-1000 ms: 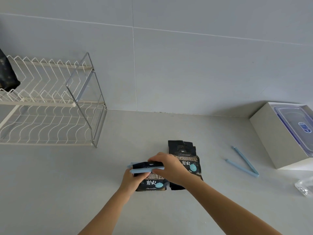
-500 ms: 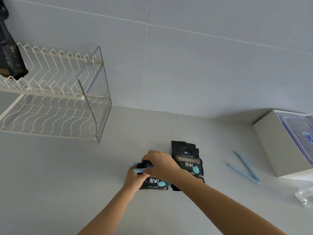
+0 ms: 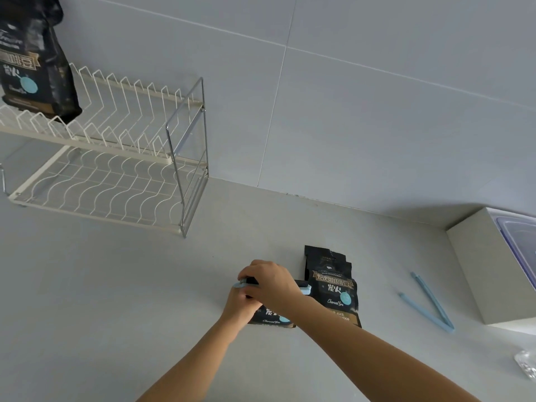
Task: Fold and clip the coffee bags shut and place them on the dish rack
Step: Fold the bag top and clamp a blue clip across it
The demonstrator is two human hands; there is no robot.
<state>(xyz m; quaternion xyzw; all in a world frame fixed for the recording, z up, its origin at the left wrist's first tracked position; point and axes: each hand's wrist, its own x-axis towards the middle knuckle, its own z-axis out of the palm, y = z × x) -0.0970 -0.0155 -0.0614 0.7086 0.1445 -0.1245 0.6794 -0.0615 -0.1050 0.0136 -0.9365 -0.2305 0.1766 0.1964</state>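
Observation:
A black coffee bag point(image 3: 271, 317) lies on the grey counter under both hands, its top folded over with a light blue clip point(image 3: 305, 289) across the fold. My right hand point(image 3: 269, 282) curls over the fold and the clip from above. My left hand point(image 3: 239, 307) grips the clip's left end and the bag. A second black coffee bag point(image 3: 333, 291) lies flat just to the right, top unfolded. Another black coffee bag point(image 3: 32, 65) stands on the upper tier of the white wire dish rack point(image 3: 116, 181) at the far left.
An open light blue clip point(image 3: 426, 303) lies on the counter to the right. A white box point(image 3: 487, 271) holding a clear lidded container point(image 3: 519, 245) sits at the right edge. Something clear and glassy point(image 3: 526, 367) shows at the lower right. A tiled wall rises behind.
The view has swung left and up, bringing the rack and the bag on it further into view. My right hand has slid left along the clip, covering more of it.

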